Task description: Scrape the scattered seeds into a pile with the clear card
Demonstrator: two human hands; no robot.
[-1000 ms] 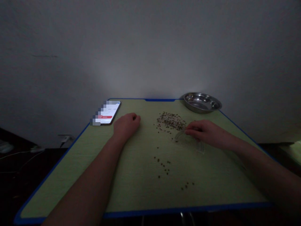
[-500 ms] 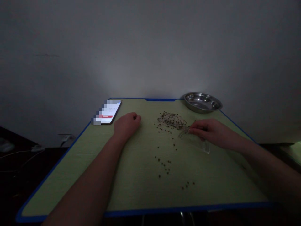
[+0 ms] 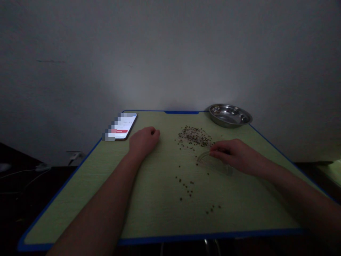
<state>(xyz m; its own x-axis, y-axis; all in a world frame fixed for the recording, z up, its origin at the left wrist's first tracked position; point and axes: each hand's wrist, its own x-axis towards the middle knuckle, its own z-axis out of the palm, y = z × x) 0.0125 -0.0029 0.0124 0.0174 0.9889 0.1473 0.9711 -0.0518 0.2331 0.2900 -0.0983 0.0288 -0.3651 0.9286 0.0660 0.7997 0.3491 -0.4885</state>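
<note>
My right hand (image 3: 237, 154) pinches a clear plastic protractor (image 3: 213, 165) between thumb and fingers, low over the table at the near right side of a pile. That pile (image 3: 195, 136) mixes small dark beads or seeds with pale grains; they are too small to name surely. Several loose dark pieces (image 3: 186, 186) lie scattered nearer me. My left hand (image 3: 145, 140) rests on the table left of the pile, curled in a fist with nothing showing in it.
A shallow steel bowl (image 3: 229, 116) stands at the table's back right corner. A phone (image 3: 124, 128) with a lit screen lies at the back left. The pale green table (image 3: 157, 209) has a blue edge and its back meets a grey wall (image 3: 170, 57).
My right hand has moved slightly left and toward me with the protractor. A dark piece now lies just below the protractor. My left hand has stayed in place.
</note>
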